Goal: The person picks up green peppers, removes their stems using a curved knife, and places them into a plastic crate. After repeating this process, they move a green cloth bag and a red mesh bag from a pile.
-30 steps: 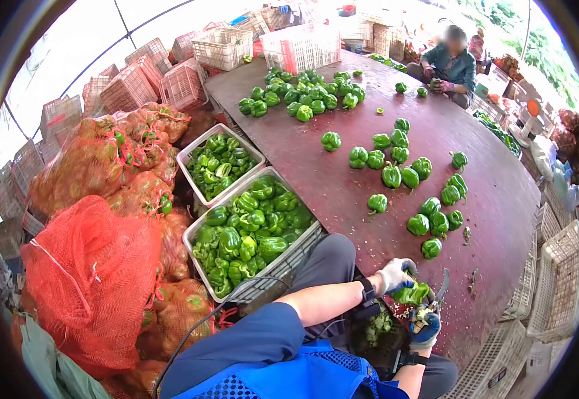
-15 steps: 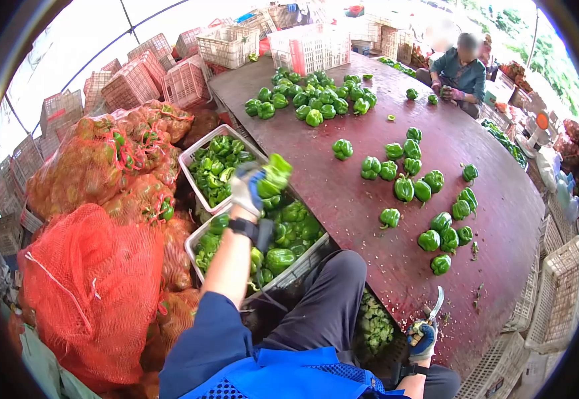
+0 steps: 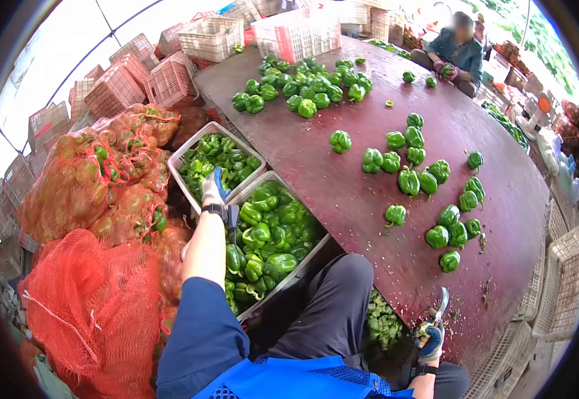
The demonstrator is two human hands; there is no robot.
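My left hand (image 3: 213,187), in a white and blue glove, reaches over the near edge of a far crate (image 3: 177,161) that holds green pepper pieces. No pepper shows in it, and its fingers look extended, partly hidden by the glove's back. Closer to me, a second crate (image 3: 315,249) is filled with whole green bell peppers (image 3: 281,263). My right hand (image 3: 430,340), gloved too, is closed on a knife (image 3: 443,303) with a curved blade pointing up, at the near edge of the dark red table (image 3: 369,219). Something pale yellowish shows by its fingers.
Loose bell peppers (image 3: 408,180) lie across the table, with a larger pile (image 3: 309,86) farther back. Red mesh sacks (image 3: 96,306) stand at my left. Stacked crates (image 3: 113,90) line the back left. Another person (image 3: 459,53) sits across the table, hands on a pepper.
My left hand has moved left from above the near crate to the far crate. The green pepper it carried no longer shows in it. My right hand still holds the knife.
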